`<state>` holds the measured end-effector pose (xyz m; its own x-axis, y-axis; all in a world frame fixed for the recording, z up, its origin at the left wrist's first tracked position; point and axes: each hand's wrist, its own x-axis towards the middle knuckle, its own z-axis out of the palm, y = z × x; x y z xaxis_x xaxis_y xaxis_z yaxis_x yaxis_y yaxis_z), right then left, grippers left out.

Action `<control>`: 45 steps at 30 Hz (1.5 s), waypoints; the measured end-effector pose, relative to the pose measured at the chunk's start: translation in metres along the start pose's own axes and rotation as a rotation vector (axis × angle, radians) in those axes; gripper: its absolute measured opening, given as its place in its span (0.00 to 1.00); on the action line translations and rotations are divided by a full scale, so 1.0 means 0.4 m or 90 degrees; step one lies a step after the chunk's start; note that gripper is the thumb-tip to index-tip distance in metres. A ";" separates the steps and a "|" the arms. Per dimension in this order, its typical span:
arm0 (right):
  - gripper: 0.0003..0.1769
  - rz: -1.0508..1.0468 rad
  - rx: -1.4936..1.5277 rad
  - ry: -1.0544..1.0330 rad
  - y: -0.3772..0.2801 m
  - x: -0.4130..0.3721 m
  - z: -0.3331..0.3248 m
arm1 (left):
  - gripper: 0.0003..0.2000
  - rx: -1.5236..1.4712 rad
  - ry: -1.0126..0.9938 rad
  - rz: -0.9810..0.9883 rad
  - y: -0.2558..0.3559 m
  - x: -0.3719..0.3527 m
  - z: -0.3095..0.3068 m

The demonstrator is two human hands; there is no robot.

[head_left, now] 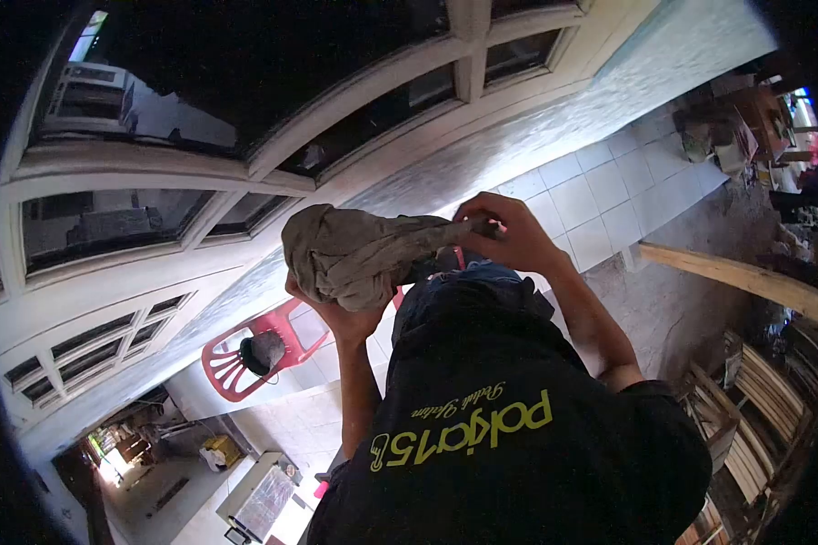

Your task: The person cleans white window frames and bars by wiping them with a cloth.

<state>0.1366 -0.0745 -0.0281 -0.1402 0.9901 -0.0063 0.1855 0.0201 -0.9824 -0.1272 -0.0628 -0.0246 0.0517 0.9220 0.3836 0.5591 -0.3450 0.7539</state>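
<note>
A bundled grey-brown cloth (354, 254) is held up in front of my chest, between both hands. My left hand (344, 316) grips the bulky, rounded end from below, with most of its fingers hidden by the fabric. From that bulk the cloth narrows into a twisted strip running right. The fingers of my right hand (511, 234) are closed on the thin end of this strip.
White-framed windows (236, 182) line the wall at the upper left. Below stands a red plastic chair (286, 336) with a dark bucket (262, 352) on it. A wooden beam (736, 280) and stacked wooden frames (750, 422) are at the right.
</note>
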 end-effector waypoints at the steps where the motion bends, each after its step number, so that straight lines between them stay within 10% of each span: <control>1: 0.12 0.027 -0.007 -0.011 -0.012 0.000 -0.010 | 0.55 -0.010 0.003 0.004 -0.001 0.001 0.000; 15: 0.10 -0.104 -0.123 0.074 -0.056 0.009 -0.078 | 0.55 0.037 -0.061 0.035 0.029 0.031 0.009; 20: 0.14 -0.228 -0.303 0.369 -0.031 0.023 -0.048 | 0.54 0.038 -0.054 0.082 0.032 0.022 0.014; 32: 0.16 -0.053 0.136 0.477 -0.035 0.000 0.032 | 0.55 0.102 -0.083 0.214 0.113 0.049 0.032; 36: 0.18 -0.225 0.167 0.558 -0.077 0.018 0.030 | 0.58 -0.195 -0.137 0.156 0.117 0.061 0.060; 45: 0.17 -0.401 0.169 0.622 -0.210 0.072 -0.055 | 0.58 0.022 -0.187 0.324 0.210 0.145 0.067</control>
<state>0.1382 -0.0445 0.0584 0.6862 0.5054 0.5231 0.1263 0.6255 -0.7699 -0.0549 -0.0335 0.0468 0.5456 0.6534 0.5248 0.4301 -0.7557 0.4939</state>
